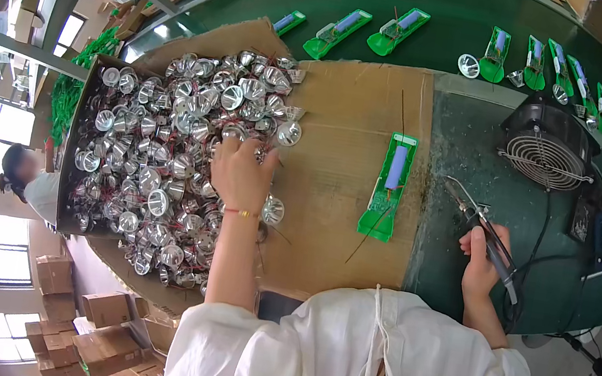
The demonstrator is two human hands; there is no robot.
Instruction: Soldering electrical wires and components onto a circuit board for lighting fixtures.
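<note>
Green torch shell [373, 224] on cardboard [332, 138] has blue cell [396, 168] in; reflector apparently not fitted yet. L of shell: L hand [242, 175] part-curled in reflector pile [159, 202], can't tell if gripping. R of shell: R hand [484, 256] closed round soldering iron [497, 258]. Beyond shell: similar shells [381, 44], prob. unfinished.

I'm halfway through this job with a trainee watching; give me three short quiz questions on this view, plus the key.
1. What does the person's right hand hold?
2. True or false: the black fan stands to the right of the green housing that lies on the cardboard sheet.
3. Where is the left hand?
A) On the fan
B) At the pile of silvery reflectors
C) On the green housing

Key:
1. A soldering iron.
2. True.
3. B.
</note>
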